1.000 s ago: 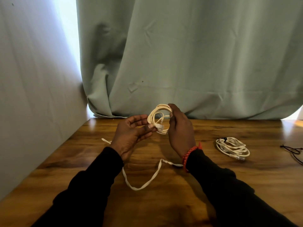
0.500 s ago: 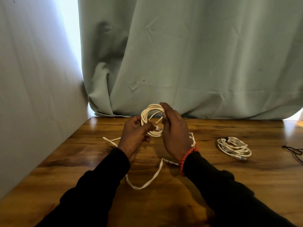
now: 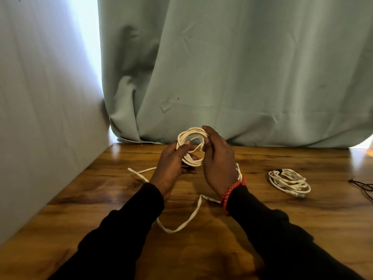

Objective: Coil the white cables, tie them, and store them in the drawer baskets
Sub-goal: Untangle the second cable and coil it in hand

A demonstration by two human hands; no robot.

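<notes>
Round white cable coil (image 3: pixel 191 146) held upright above the glossy wooden surface (image 3: pixel 262 229); left hand (image 3: pixel 173 164) and right hand (image 3: pixel 219 158) fingers curl round its rims; flat loose tail (image 3: pixel 181 225) trails near.

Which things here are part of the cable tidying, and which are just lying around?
Part of the job:
- white cable coil, held by left hand and right hand
- its loose tail on the wooden table
- second white coiled cable, bound with a black tie

Lying about:
- thin black cord
- pale green curtain
</notes>
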